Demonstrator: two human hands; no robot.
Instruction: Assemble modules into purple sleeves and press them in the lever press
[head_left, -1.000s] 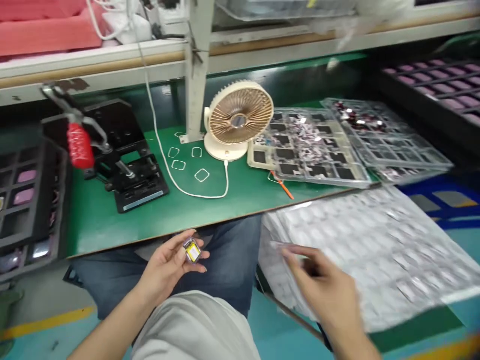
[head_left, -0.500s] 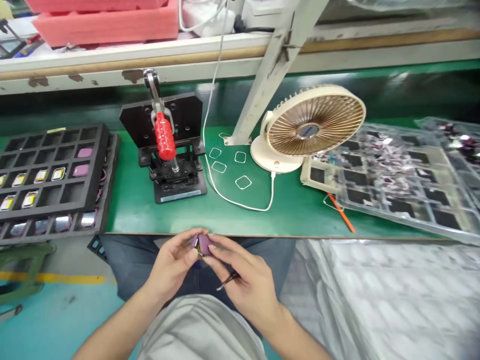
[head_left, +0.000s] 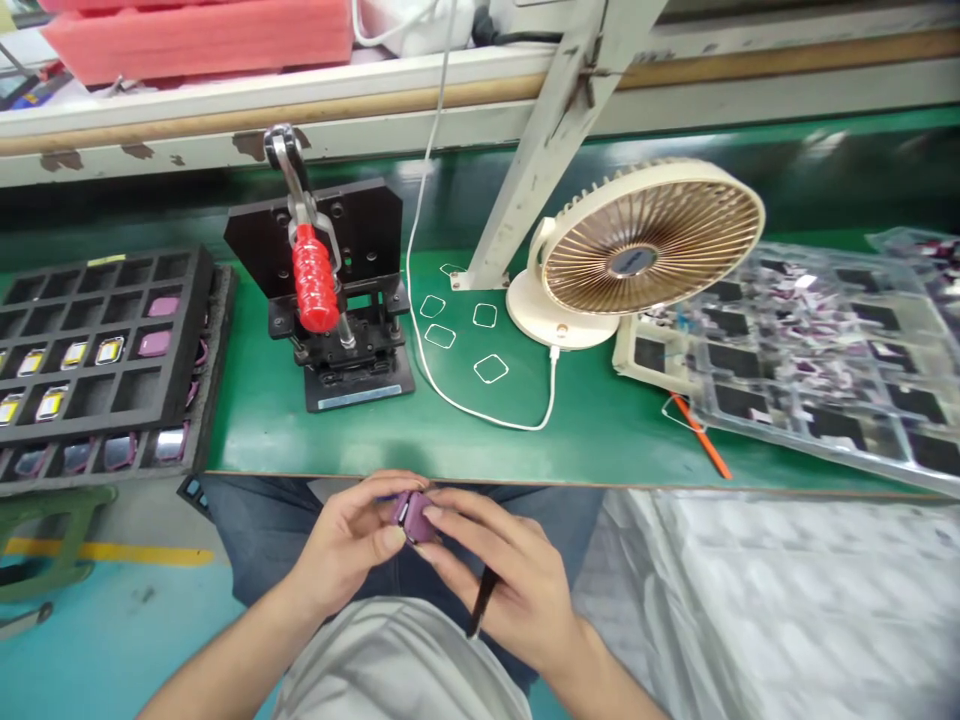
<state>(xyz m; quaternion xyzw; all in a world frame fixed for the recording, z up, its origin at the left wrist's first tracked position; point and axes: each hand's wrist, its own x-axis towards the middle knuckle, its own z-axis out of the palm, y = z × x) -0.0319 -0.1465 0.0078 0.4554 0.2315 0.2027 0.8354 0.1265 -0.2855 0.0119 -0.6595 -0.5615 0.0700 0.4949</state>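
Observation:
In front of my body, just off the table's edge, both hands hold a small purple watch case (head_left: 421, 521). My left hand (head_left: 346, 548) pinches its left side between thumb and fingers. My right hand (head_left: 517, 570) presses on the purple face from the right with its thumb and fingertips. A thin gap with a dark and pale edge shows along the case's left part; the inside is hidden. A slim dark tool, perhaps tweezers (head_left: 484, 602), is tucked in my right hand and points down toward my shirt.
A black clamp press (head_left: 352, 350) with a red handle (head_left: 313, 280) stands behind the hands. Dark foam trays (head_left: 120, 395) with watch parts lie left. White square rings (head_left: 491, 369), a fan (head_left: 637, 262) with its cable, an orange stick (head_left: 701, 436) and clear divided boxes (head_left: 832, 440) are further right.
The gap in the watch case looks narrower and more of its purple face shows. The dark tool in my right hand has swung to point more steeply down. The camera view has shifted slightly.

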